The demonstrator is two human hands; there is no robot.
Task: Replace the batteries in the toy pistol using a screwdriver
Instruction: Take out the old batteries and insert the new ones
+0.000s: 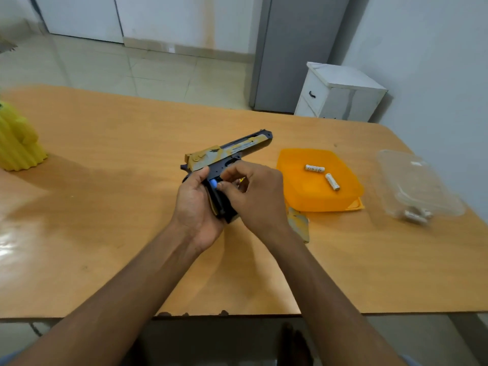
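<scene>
left hand (196, 204) wraps the grip of the toy pistol (227, 151), holding it above the bench (105, 207) so the open battery bay faces up. right hand (253, 191), just right of the pistol, pinches a blue-tipped battery (213, 184) at the bay, probably seating it. right of the pistol, an orange lid (317, 196) keeps two batteries (323, 174) from rolling; farther right, a clear container (420, 183) holds more.
</scene>
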